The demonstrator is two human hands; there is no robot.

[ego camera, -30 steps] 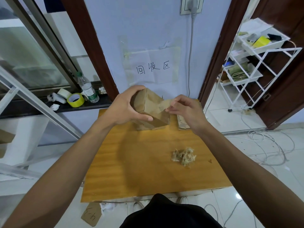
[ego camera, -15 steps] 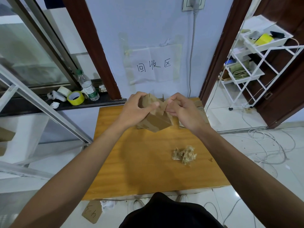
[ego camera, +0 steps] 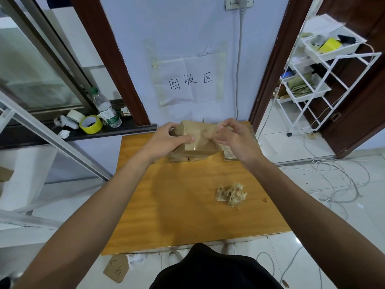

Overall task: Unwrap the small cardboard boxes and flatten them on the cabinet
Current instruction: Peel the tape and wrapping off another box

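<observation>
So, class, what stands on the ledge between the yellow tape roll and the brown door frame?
In the head view, a green-capped water bottle, plus a small item too blurred to name.

Box (ego camera: 198, 142) at cabinet (ego camera: 177, 205) rear, btwn L hand (ego camera: 168, 140) & R hand (ego camera: 235, 138); tape wad (ego camera: 231, 194) front-right.

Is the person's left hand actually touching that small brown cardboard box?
Touching. The head view shows the left hand gripping the small brown cardboard box, thumb across its front, fingers curled over its top edge.
</observation>
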